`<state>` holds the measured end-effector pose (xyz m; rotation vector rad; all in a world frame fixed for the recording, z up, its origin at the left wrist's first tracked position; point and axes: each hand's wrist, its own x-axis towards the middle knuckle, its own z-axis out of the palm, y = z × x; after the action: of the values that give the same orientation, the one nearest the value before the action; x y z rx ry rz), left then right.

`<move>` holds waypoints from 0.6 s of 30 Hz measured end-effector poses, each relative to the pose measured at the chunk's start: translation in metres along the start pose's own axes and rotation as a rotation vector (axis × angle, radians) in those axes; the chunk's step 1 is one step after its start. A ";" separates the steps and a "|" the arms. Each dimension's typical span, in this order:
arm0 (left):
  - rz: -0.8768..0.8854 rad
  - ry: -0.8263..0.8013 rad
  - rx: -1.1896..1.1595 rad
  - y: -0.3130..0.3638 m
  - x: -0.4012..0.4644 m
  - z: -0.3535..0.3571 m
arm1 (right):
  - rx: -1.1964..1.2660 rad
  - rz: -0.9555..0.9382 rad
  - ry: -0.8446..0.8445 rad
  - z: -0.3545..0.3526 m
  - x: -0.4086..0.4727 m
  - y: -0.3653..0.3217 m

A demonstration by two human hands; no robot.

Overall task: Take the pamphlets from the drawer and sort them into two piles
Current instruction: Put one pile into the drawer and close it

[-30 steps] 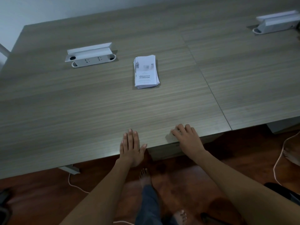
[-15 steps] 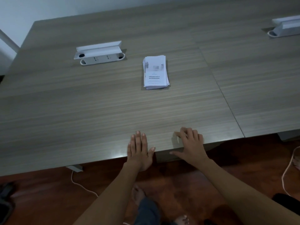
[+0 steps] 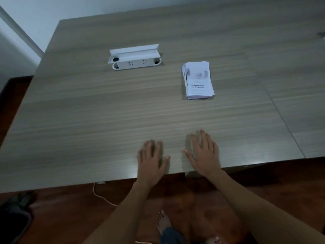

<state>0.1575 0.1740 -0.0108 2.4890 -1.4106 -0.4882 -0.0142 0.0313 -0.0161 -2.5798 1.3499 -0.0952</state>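
Note:
One stack of white pamphlets (image 3: 197,80) lies on the wooden table (image 3: 88,120), right of its middle, with dark print on the top sheet. My left hand (image 3: 152,160) and my right hand (image 3: 204,152) hover flat over the table's near edge, palms down, fingers spread, holding nothing. Both hands are well short of the stack. No drawer is visible from here.
A white socket box (image 3: 134,57) with its lid raised sits on the table, left of the pamphlets. A seam (image 3: 281,117) splits the tabletop on the right. A white cable (image 3: 103,198) trails on the dark floor below, beside my bare feet.
Both hands have slid forward from the table's edge onto its top. The view has swung to the left, so the pamphlets and socket box now sit further right.

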 end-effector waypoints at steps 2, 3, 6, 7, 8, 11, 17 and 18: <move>-0.122 0.037 -0.002 -0.024 0.011 -0.012 | -0.030 -0.024 -0.008 0.005 0.010 -0.016; -0.131 0.040 0.019 -0.036 0.019 -0.017 | -0.032 -0.010 -0.013 0.009 0.017 -0.023; -0.144 0.012 0.038 -0.061 0.038 -0.025 | -0.026 0.023 -0.041 0.018 0.038 -0.039; -0.155 0.008 0.051 -0.066 0.041 -0.023 | -0.036 0.017 -0.049 0.023 0.043 -0.041; -0.164 0.003 0.078 -0.069 0.043 -0.020 | -0.048 0.012 -0.052 0.027 0.046 -0.041; -0.156 0.069 0.167 -0.068 0.044 -0.011 | -0.105 0.013 -0.005 0.034 0.049 -0.040; -0.130 0.115 0.223 -0.075 0.045 -0.003 | -0.107 0.001 0.017 0.037 0.049 -0.038; -0.135 0.123 0.216 -0.075 0.046 -0.001 | -0.104 0.006 0.008 0.036 0.049 -0.038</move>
<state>0.2388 0.1724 -0.0450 2.7447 -1.3178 -0.2110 0.0506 0.0180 -0.0447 -2.6625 1.4006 -0.0352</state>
